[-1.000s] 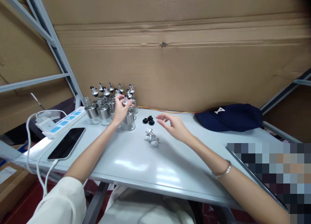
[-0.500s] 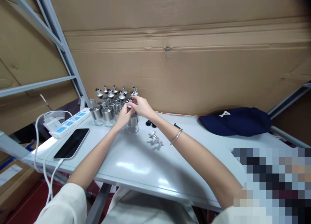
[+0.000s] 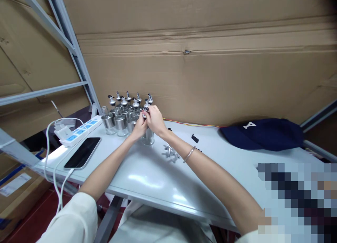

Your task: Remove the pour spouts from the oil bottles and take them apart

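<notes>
A glass bottle point(image 3: 148, 137) with a steel sleeve stands upright at the front right of a group of similar bottles. On its neck is a silver and black pourer spout point(image 3: 144, 113), mostly covered by fingers. My left hand point(image 3: 139, 128) is closed around the spout's base at the bottle neck. From the right, my right hand point(image 3: 156, 120) pinches the upper part of the same spout. Beside them stand several bottles, some topped with pourers point(image 3: 135, 103) and others with bare necks, such as the glass bottle point(image 3: 107, 122) at the left.
Loose silver metal pieces point(image 3: 171, 153) lie near my right forearm, with a small black part point(image 3: 195, 138) beyond it. A phone point(image 3: 83, 152) and a power strip point(image 3: 81, 131) with white cables are at left. A navy cap point(image 3: 263, 134) rests at right, before a cardboard wall point(image 3: 197, 85).
My right hand has turned and closed more tightly over the spout. The whole view has shifted slightly, and the black part beyond my right forearm shows more fully.
</notes>
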Action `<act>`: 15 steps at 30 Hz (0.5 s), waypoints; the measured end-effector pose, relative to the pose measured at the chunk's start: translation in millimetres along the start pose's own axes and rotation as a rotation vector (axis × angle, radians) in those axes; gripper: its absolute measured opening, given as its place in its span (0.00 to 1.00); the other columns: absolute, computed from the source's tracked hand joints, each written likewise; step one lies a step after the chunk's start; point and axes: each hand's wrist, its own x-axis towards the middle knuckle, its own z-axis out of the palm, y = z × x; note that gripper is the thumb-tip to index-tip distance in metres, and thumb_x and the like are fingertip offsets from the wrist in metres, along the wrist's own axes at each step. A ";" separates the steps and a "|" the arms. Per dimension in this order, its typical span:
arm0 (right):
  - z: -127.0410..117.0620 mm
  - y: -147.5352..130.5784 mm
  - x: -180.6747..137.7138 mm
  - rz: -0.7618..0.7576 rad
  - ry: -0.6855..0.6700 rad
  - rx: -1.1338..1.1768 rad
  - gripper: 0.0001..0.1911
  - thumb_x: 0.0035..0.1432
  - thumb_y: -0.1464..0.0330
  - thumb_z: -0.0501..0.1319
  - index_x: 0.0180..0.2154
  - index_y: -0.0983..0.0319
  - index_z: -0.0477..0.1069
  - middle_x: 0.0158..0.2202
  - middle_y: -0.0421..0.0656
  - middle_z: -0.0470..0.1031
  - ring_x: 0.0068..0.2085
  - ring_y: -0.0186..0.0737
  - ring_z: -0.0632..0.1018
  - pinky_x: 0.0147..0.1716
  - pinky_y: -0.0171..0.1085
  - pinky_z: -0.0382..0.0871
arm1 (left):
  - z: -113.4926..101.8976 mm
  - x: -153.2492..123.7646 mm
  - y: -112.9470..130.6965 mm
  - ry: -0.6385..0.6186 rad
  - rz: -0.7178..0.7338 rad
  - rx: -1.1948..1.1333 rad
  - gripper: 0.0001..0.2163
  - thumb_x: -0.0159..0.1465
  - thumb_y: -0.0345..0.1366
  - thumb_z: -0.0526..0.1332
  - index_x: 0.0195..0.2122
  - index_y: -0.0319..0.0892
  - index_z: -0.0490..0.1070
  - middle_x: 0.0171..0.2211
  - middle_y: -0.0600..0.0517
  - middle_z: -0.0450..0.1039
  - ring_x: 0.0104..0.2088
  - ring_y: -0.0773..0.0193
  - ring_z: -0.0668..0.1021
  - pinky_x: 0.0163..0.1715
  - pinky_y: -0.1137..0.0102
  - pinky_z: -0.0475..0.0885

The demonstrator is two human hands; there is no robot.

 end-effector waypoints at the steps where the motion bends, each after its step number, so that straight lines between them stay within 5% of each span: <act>1: 0.0 0.6 -0.9 -0.027 0.011 -0.005 0.08 0.60 0.74 0.50 0.33 0.61 0.66 0.37 0.47 0.71 0.45 0.45 0.68 0.48 0.42 0.63 | -0.2 0.1 -1.6 0.006 0.000 0.006 0.16 0.62 0.50 0.53 0.39 0.42 0.60 0.35 0.50 0.67 0.40 0.61 0.71 0.43 0.67 0.67; 7: -5.5 -1.0 0.4 -0.055 -0.063 -0.075 0.08 0.62 0.72 0.49 0.36 0.62 0.66 0.39 0.49 0.71 0.45 0.44 0.69 0.47 0.41 0.63 | 1.6 1.0 -9.9 0.034 0.025 0.003 0.16 0.62 0.50 0.53 0.39 0.41 0.61 0.36 0.50 0.68 0.39 0.62 0.72 0.42 0.68 0.67; 15: -3.3 -7.4 9.9 0.276 0.006 0.073 0.11 0.63 0.66 0.48 0.33 0.62 0.66 0.36 0.49 0.74 0.40 0.46 0.74 0.43 0.43 0.65 | 6.3 -2.9 -1.4 0.105 -0.019 0.073 0.16 0.61 0.50 0.54 0.40 0.42 0.63 0.32 0.50 0.71 0.34 0.60 0.74 0.36 0.68 0.66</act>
